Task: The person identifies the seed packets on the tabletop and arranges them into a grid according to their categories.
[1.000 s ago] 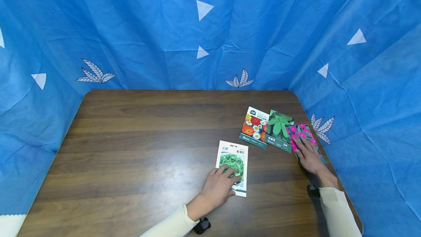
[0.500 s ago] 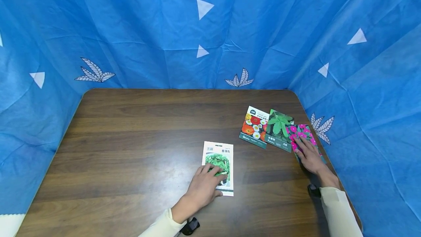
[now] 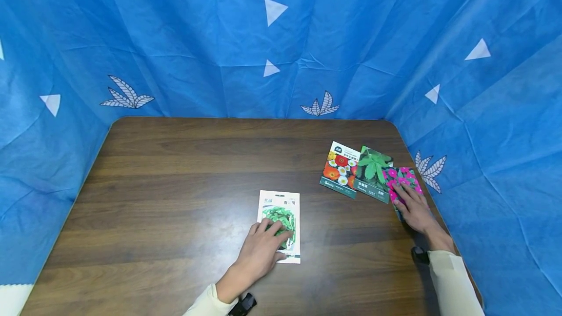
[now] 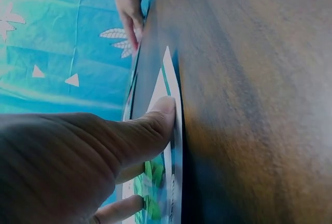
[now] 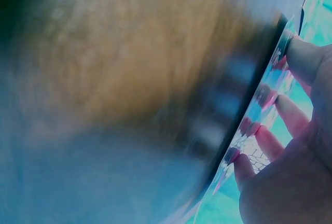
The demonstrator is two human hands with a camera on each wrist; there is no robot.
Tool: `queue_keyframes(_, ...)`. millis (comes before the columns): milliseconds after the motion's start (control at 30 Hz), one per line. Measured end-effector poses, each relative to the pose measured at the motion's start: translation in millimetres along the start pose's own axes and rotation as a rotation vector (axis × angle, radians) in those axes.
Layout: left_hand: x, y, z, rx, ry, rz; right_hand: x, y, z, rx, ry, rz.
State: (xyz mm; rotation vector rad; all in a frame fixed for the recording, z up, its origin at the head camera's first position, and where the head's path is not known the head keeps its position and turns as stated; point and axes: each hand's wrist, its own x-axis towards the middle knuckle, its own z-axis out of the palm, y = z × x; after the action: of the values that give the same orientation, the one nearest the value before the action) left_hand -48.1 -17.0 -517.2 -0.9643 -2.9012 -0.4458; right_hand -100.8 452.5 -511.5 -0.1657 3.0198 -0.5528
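Three packets [image 3: 373, 174] overlapped, right hand [image 3: 414, 213] spread-fingered on one, I judge done; one white packet [image 3: 281, 211] remains apart under left hand's [image 3: 260, 250] loosely spread fingers, pressure unclear.

Pale glare marks the table [image 3: 210, 208], blurred in the right wrist view.

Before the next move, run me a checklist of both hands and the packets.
1. The left hand touches the white packet: ok.
2. The right hand touches the pink-flower packet: ok.
3. The white packet lies apart from the other three: ok.
4. The pink-flower packet is fully uncovered: not ok, the right hand hides part.
5. The green-leaf packet and orange-flower packet stand apart: cannot tell.
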Motion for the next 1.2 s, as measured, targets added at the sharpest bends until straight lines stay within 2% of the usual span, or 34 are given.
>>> queue_keyframes(267,-5.0,-3.7,-0.4,-0.042,-0.049,-0.046,-2.9,0.5,1.1,0.045,-0.047,0.081)
queue_keyframes(400,-7.1,-5.9,-1.5,-0.083,-0.063,-0.07,-3.1,2.7,1.7,0.05,-0.044,0.074)
queue_keyframes(567,-9.2,-7.1,-3.2,-0.097,-0.063,-0.075,-3.9,6.8,3.0,0.044,-0.045,0.067)
queue_keyframes(733,-13.5,-9.1,-3.4,-0.126,-0.064,-0.085,-7.1,0.2,0.2,0.023,-0.099,0.154)
queue_keyframes(900,-18.4,-12.2,-5.1,-0.143,-0.051,-0.104,-10.9,-1.6,1.1,0.011,-0.109,0.198)
queue_keyframes(1200,-26.2,-14.9,-7.4,-0.128,-0.037,-0.121,-17.3,-4.0,2.0,-0.005,-0.107,0.211)
